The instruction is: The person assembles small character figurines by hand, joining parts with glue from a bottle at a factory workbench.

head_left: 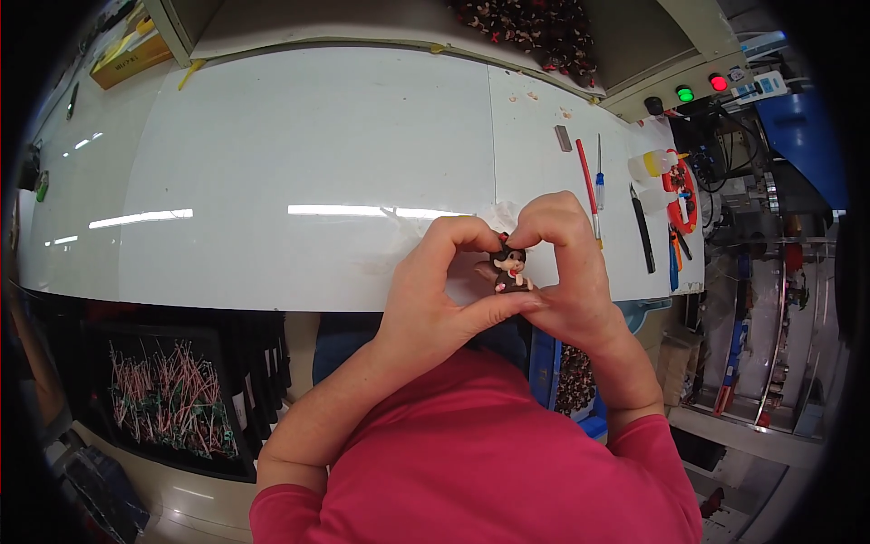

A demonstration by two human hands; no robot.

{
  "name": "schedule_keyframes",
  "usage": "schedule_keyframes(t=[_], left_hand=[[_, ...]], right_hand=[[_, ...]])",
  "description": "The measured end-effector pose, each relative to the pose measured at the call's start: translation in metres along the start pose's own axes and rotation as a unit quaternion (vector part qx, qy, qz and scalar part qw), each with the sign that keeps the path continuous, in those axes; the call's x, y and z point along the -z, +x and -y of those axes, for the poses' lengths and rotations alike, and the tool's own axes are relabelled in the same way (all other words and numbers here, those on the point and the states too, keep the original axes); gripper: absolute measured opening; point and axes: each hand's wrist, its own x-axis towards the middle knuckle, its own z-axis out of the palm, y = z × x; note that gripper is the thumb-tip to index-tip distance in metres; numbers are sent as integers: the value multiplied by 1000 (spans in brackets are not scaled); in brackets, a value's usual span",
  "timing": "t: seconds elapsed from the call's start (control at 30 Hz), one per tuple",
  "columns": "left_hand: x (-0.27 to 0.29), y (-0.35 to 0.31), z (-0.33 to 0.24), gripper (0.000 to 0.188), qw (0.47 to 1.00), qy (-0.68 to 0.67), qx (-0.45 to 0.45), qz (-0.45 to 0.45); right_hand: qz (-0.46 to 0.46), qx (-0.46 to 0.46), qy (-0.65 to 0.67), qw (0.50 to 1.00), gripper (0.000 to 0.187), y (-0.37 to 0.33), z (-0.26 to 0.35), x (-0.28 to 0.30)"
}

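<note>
- The small dark-brown figurine [515,263], with its pale face and a touch of red at the chest, stands upright between both hands near the table's near edge; the clock centres on it, with twelve at the far side.
- The left hand [428,288], at nine o'clock, is clamped on the figurine: forefinger at its head, thumb along its base.
- The right hand [577,272], at three o'clock, is clamped on it too, forefinger on the head and thumb by the base, the two thumbs meeting there.
- On the white table [317,145], a red stick [584,168] lies at one o'clock; a black pen-like tool [642,231] and a red tray [693,213] are at two.
- At twelve, a heap of small dark pieces [544,27] sits on a shelf.
- At five, a blue crate [544,363] stands below table level.
- At eight, a black tray [163,331] holds wired parts [172,399].
</note>
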Motion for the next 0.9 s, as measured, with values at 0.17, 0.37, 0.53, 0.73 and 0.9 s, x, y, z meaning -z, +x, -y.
schedule_keyframes(t=[0.17, 0.37, 0.53, 0.73, 0.9], left_hand=[[-3, 2, 0, 47, 1000, -1, -1, -1], [-8, 6, -1, 47, 1000, 1, 9, 0], [-9, 10, -2, 46, 1000, 13, 3, 1], [-11, 9, 1, 46, 1000, -6, 6, 1], [-9, 7, 0, 47, 1000, 6, 1, 0]], right_hand=[[-3, -4, 4, 1000, 50, 0, -1, 4], [-4, 1, 5, 1000, 49, 2, -3, 10], [3, 3, 1, 1000, 48, 6, -4, 14], [4, 0, 0, 1000, 47, 3, -5, 14], [4, -1, -2, 1000, 47, 2, -3, 12]])
